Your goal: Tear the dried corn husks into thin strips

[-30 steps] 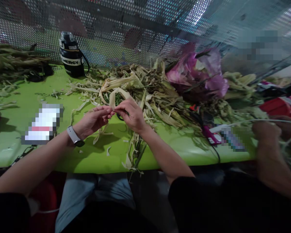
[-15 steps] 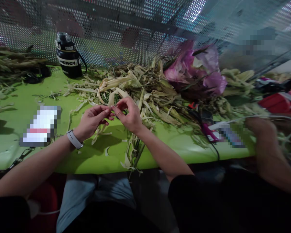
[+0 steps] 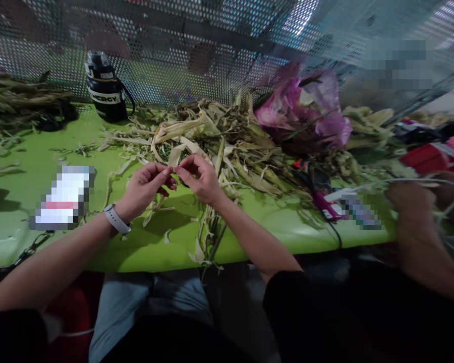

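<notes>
A perforated wall (image 3: 155, 50) spans the top; bright light (image 3: 302, 17) glints upper right; a green table (image 3: 136, 254) crosses the middle.

You are pinching a pale husk strip (image 3: 175, 156) between the fingertips of your left hand (image 3: 146, 187) and your right hand (image 3: 200, 179), over the green table (image 3: 132, 252). Behind your hands, dry husks (image 3: 245, 157) are lying in a heap, and a pink plastic bag (image 3: 306, 113) is resting beside them. A black bottle (image 3: 106, 101) is standing farther left. At right, another person's hand (image 3: 410, 196) is showing.
</notes>
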`<act>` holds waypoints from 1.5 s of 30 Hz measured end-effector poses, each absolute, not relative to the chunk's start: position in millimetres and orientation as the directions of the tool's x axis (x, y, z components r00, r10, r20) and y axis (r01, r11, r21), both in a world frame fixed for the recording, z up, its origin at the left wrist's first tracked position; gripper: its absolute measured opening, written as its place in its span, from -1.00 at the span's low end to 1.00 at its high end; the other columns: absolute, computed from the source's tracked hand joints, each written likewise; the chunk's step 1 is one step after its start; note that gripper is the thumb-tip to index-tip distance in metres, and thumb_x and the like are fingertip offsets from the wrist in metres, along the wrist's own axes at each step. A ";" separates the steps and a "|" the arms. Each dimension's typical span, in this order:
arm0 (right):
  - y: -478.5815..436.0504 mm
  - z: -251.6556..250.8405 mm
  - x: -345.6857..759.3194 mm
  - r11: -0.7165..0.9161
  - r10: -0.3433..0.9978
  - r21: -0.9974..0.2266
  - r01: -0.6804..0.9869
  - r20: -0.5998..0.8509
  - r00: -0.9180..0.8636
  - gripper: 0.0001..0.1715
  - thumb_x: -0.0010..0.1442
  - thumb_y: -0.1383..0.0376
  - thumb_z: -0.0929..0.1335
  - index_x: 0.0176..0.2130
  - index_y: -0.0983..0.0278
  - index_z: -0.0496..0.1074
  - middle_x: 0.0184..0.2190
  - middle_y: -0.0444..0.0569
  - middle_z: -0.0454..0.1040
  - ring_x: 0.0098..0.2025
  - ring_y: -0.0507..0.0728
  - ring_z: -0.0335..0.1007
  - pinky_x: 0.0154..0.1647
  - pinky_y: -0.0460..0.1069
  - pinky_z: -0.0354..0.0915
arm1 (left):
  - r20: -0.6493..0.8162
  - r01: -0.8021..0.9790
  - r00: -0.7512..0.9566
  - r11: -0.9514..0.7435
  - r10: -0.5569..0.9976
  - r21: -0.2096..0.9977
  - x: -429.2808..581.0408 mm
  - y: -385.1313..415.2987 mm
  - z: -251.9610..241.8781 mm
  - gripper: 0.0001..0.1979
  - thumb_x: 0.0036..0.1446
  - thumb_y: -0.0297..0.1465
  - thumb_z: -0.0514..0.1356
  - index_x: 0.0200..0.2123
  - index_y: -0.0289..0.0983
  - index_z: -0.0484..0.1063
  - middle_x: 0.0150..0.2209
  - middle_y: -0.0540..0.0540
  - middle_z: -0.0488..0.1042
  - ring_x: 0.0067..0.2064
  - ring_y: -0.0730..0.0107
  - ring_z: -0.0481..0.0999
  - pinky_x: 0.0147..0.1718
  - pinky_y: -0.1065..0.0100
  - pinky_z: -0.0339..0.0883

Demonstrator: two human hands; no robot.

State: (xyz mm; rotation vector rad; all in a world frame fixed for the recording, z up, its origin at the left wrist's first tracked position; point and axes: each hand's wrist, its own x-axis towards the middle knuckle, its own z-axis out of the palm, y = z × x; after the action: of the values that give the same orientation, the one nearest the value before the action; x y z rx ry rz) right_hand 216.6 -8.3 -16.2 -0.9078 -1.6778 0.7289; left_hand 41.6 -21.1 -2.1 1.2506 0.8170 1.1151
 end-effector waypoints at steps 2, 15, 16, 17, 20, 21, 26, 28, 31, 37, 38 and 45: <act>-7.8 -17.5 216.3 0.513 0.857 -0.834 0.201 0.486 -0.170 -0.52 0.20 -0.10 0.39 -0.25 0.25 0.34 -0.38 -0.13 0.46 -0.40 -0.02 0.37 -0.36 -0.07 0.34 | 0.131 -0.199 0.285 -0.075 0.950 0.977 41.6 -20.5 -3.0 -0.66 0.07 -0.14 0.39 -0.34 -0.30 0.44 -0.46 -0.04 0.54 -0.45 0.47 0.51 -0.53 0.46 0.40; -0.3 -15.8 224.9 0.402 0.884 -0.904 0.143 0.342 -0.320 -0.57 0.22 -0.06 0.39 -0.27 0.24 0.33 -0.48 -0.18 0.44 -0.54 -0.03 0.41 -0.53 -0.09 0.37 | 0.162 -0.180 0.317 -0.108 0.935 0.978 38.0 -18.4 -4.3 -0.70 0.06 -0.31 0.39 -0.17 -0.27 0.47 -0.31 -0.06 0.55 -0.33 0.42 0.56 -0.47 0.46 0.44; 0.0 -14.5 225.9 0.384 0.885 -0.914 0.129 0.324 -0.334 -0.57 0.21 -0.06 0.40 -0.27 0.24 0.33 -0.48 -0.18 0.45 -0.54 -0.02 0.42 -0.55 -0.10 0.38 | 0.161 -0.167 0.325 -0.110 0.932 0.980 37.8 -17.8 -4.5 -0.71 0.05 -0.31 0.40 -0.18 -0.29 0.49 -0.29 -0.08 0.57 -0.33 0.42 0.57 -0.47 0.46 0.45; 0.4 -13.1 226.9 0.370 0.885 -0.921 0.120 0.311 -0.346 -0.57 0.20 -0.06 0.41 -0.28 0.24 0.33 -0.49 -0.18 0.44 -0.55 -0.03 0.42 -0.56 -0.10 0.38 | 0.158 -0.156 0.332 -0.111 0.930 0.982 37.6 -17.1 -4.8 -0.70 0.04 -0.30 0.41 -0.20 -0.31 0.50 -0.28 -0.10 0.58 -0.33 0.41 0.57 -0.46 0.45 0.47; 1.8 -9.1 229.9 0.345 0.885 -0.933 0.103 0.287 -0.368 -0.57 0.18 -0.04 0.42 -0.29 0.26 0.34 -0.53 -0.21 0.42 -0.58 -0.04 0.40 -0.57 -0.11 0.37 | 0.145 -0.161 0.339 -0.094 0.929 0.983 37.4 -14.8 -5.8 -0.67 0.00 -0.26 0.44 -0.22 -0.32 0.52 -0.26 -0.12 0.61 -0.32 0.39 0.60 -0.43 0.42 0.51; 1.9 -7.7 230.7 0.341 0.884 -0.935 0.096 0.284 -0.371 -0.57 0.18 -0.03 0.42 -0.29 0.26 0.35 -0.53 -0.21 0.41 -0.58 -0.04 0.39 -0.56 -0.11 0.37 | 0.140 -0.170 0.336 -0.086 0.932 0.982 37.4 -14.0 -6.1 -0.66 -0.01 -0.26 0.45 -0.22 -0.32 0.52 -0.28 -0.11 0.62 -0.32 0.38 0.61 -0.42 0.42 0.51; 0.0 -1.3 231.6 0.327 0.885 -0.943 0.062 0.283 -0.370 -0.62 0.15 0.05 0.46 -0.24 0.29 0.39 -0.46 -0.17 0.45 -0.50 -0.04 0.41 -0.46 -0.09 0.41 | 0.099 -0.258 0.274 -0.026 0.957 0.966 37.9 -12.2 -6.4 -0.64 -0.08 -0.27 0.49 -0.25 -0.31 0.52 -0.37 -0.04 0.61 -0.35 0.40 0.62 -0.41 0.45 0.50; 0.5 -1.2 230.8 0.318 0.886 -0.947 0.045 0.280 -0.369 -0.61 0.13 0.06 0.48 -0.24 0.29 0.39 -0.43 -0.16 0.46 -0.47 -0.03 0.41 -0.41 -0.08 0.43 | 0.067 -0.294 0.253 0.011 0.965 0.956 38.4 -12.4 -5.5 -0.63 -0.11 -0.29 0.51 -0.28 -0.30 0.51 -0.38 -0.03 0.60 -0.35 0.41 0.62 -0.42 0.46 0.49; 3.1 -4.4 229.2 0.318 0.886 -0.948 0.029 0.287 -0.363 -0.59 0.12 0.03 0.48 -0.27 0.28 0.38 -0.42 -0.15 0.44 -0.44 -0.02 0.40 -0.39 -0.06 0.42 | 0.035 -0.323 0.259 0.052 0.965 0.945 38.5 -13.0 -3.6 -0.65 -0.14 -0.32 0.51 -0.31 -0.30 0.50 -0.39 -0.03 0.59 -0.35 0.41 0.61 -0.43 0.48 0.48; 2.1 -3.7 230.8 0.322 0.876 -0.944 0.066 0.271 -0.400 -0.55 0.12 -0.01 0.48 -0.28 0.29 0.36 -0.46 -0.18 0.38 -0.46 -0.04 0.34 -0.44 -0.09 0.36 | 0.000 -0.319 0.305 0.103 0.952 0.942 36.6 -13.4 -1.1 -0.66 -0.09 -0.35 0.48 -0.24 -0.28 0.50 -0.36 -0.01 0.57 -0.34 0.41 0.60 -0.49 0.51 0.44; 1.2 -2.1 231.8 0.316 0.869 -0.946 0.069 0.259 -0.421 -0.55 0.13 0.00 0.48 -0.28 0.29 0.35 -0.47 -0.18 0.37 -0.47 -0.04 0.33 -0.45 -0.09 0.35 | -0.005 -0.317 0.317 0.111 0.949 0.942 36.2 -13.4 -0.8 -0.64 -0.09 -0.36 0.48 -0.21 -0.28 0.50 -0.36 0.00 0.56 -0.35 0.42 0.60 -0.51 0.51 0.44; 1.7 -1.1 236.1 0.319 0.862 -0.940 0.123 0.234 -0.449 -0.54 0.14 -0.01 0.46 -0.29 0.30 0.35 -0.49 -0.18 0.38 -0.50 -0.04 0.30 -0.49 -0.09 0.32 | 0.021 -0.262 0.326 0.069 0.945 0.963 34.7 -12.8 -1.2 -0.71 -0.04 -0.34 0.46 -0.26 -0.33 0.53 -0.38 -0.05 0.59 -0.34 0.37 0.63 -0.48 0.49 0.47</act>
State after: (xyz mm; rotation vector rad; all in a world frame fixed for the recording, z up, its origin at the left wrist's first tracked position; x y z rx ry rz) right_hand 236.1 1.7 -1.1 -0.8801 -1.8016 1.1908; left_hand 34.7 -12.8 -1.2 1.1300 0.7828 1.0648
